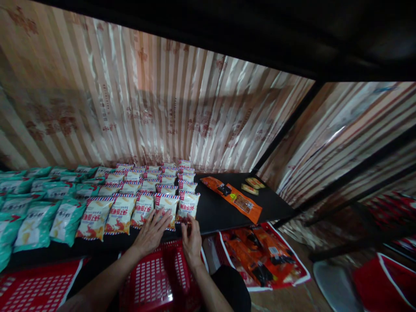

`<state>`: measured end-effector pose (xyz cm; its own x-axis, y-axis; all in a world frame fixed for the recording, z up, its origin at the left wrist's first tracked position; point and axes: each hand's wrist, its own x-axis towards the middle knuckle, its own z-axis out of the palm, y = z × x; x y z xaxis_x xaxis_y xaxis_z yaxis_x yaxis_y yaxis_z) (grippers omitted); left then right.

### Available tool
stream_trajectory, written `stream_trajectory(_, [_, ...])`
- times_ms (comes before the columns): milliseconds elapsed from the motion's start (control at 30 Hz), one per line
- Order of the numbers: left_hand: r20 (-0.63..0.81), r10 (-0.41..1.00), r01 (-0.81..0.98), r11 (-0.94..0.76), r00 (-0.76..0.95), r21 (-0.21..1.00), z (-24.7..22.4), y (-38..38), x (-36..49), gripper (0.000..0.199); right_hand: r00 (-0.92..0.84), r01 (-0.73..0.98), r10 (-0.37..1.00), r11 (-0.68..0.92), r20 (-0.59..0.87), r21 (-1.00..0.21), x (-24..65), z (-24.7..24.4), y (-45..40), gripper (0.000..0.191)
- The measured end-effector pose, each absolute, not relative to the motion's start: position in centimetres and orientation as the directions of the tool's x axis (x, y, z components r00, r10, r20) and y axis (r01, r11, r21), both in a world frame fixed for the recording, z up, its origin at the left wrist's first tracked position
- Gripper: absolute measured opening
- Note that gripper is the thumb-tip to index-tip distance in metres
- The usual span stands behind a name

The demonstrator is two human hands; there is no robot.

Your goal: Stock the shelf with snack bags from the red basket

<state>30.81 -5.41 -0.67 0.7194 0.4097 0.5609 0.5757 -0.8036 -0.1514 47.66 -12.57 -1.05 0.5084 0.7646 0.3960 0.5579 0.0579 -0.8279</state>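
My left hand [154, 232] lies with its fingers stretched out over the lower front of a white snack bag [166, 202] with red print and a striped top edge. My right hand [192, 240] has its thumb and fingers drawn together at the bottom edge of the neighbouring snack bag [188, 204], at the right end of the front row; the contact is partly hidden. Several matching bags stand in rows behind these two and to their left. Teal snack bags [66, 219] fill the left part of the black shelf [208, 222].
A long orange packet [242, 203] and small yellow packets [249, 189] lie on the shelf's right part. Below are a red perforated basket [152, 277], another red basket [39, 281] and a red container of orange packets [302, 273]. A black post [289, 125] rises at right.
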Motion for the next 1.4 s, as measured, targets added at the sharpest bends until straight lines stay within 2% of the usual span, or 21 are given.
stream_trajectory(167, [0.541,0.432,0.586,-0.796,0.722,-0.148,-0.9,-5.5,31.1,0.051,0.633,0.602,0.644,-0.06,0.43,-0.796,51.1,-0.6,-11.0,0.056])
stream_trajectory(300, [0.543,0.436,0.591,-0.794,0.718,-0.144,-1.1,-5.4,31.1,0.049,0.621,0.513,0.719,-0.071,0.313,-0.855,52.3,-1.1,-9.5,0.066])
stream_trajectory(433, [0.541,0.432,0.59,-0.793,0.721,-0.153,-0.9,-5.4,31.0,0.049,0.58,0.425,0.775,-0.025,0.251,-0.905,52.0,-1.6,-9.0,0.062])
stream_trajectory(567, [0.533,0.428,0.588,-0.791,0.73,-0.17,-0.7,-5.3,31.1,0.05,0.551,0.403,0.795,0.012,0.254,-0.915,51.5,-1.7,-9.1,0.059])
stream_trajectory(733, [0.535,0.444,0.592,-0.795,0.718,-0.135,-0.8,-5.4,31.2,0.05,0.562,0.427,0.779,0.015,0.278,-0.904,51.2,-1.7,-9.0,0.057])
stream_trajectory(967, [0.54,0.43,0.591,-0.79,0.724,-0.164,-0.9,-5.5,31.2,0.052,0.558,0.452,0.784,-0.01,0.273,-0.892,51.2,-2.3,-8.9,0.065])
stream_trajectory(1233, [0.574,0.389,0.583,-0.788,0.72,-0.198,-1.0,-5.5,31.2,0.051,0.557,0.541,0.764,-0.036,0.326,-0.84,51.0,-2.5,-8.9,0.061])
stream_trajectory(1400, [0.574,0.38,0.574,-0.795,0.725,-0.199,-0.8,-5.6,31.2,0.051,0.568,0.513,0.758,-0.022,0.32,-0.858,50.8,-2.1,-9.3,0.059])
